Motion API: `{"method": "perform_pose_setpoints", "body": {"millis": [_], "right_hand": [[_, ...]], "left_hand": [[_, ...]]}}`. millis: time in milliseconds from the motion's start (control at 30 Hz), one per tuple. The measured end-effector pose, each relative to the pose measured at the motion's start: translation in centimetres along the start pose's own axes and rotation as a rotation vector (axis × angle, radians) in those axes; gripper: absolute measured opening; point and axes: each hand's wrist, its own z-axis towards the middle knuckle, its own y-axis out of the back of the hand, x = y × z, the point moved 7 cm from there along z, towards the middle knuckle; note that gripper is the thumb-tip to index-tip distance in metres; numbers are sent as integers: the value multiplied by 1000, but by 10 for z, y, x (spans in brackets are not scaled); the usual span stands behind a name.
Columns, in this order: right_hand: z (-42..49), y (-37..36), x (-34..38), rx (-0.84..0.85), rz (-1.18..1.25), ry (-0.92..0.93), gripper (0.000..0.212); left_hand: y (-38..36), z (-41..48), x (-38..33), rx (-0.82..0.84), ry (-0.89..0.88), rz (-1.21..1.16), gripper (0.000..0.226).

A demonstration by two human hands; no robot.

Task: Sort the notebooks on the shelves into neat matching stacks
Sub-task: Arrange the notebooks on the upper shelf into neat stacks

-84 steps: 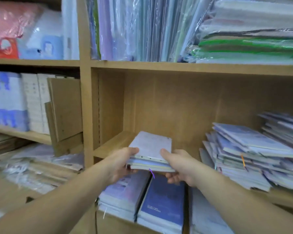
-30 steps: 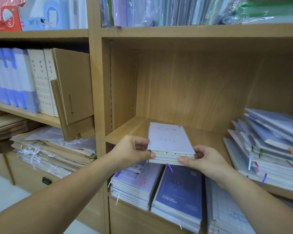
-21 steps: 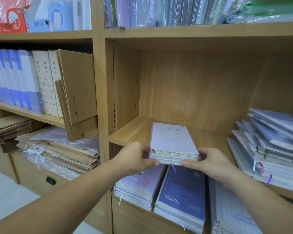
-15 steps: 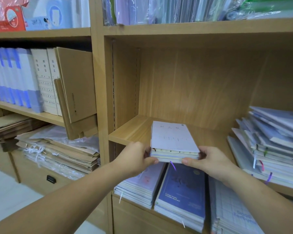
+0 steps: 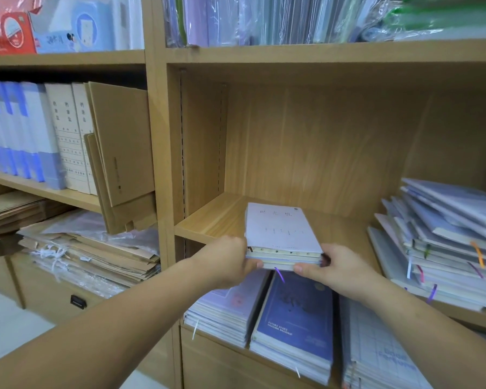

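Here the left hand (image 5: 227,262) and the right hand (image 5: 337,272) grip the near corners of a small stack of pale notebooks (image 5: 281,231), fingers curled round its edges, at the near edge of the middle shelf (image 5: 216,220). Farther right on that shelf slumps an untidy pile of notebooks (image 5: 443,242); below, a blue-covered stack (image 5: 295,315) lies between two paler ones.

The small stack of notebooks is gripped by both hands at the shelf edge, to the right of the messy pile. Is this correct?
Not quite. In the head view the small stack is left of the messy pile, not right. The left hand and right hand do grip it at the shelf edge.
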Motion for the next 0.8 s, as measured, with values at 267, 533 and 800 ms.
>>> {"method": "perform_pose_setpoints", "body": {"millis": [267,533,800], "right_hand": [[3,6,1,46,64,0,32],[-4,11,0,-113,-159,97,33],[-4,11,4,-46,-34,39,30]], "left_hand": [[7,-7,7,-70,16,-128,38],[8,2,7,-158,-61,-96,48],[10,-6,2,-130,-9,-158,38]]}}
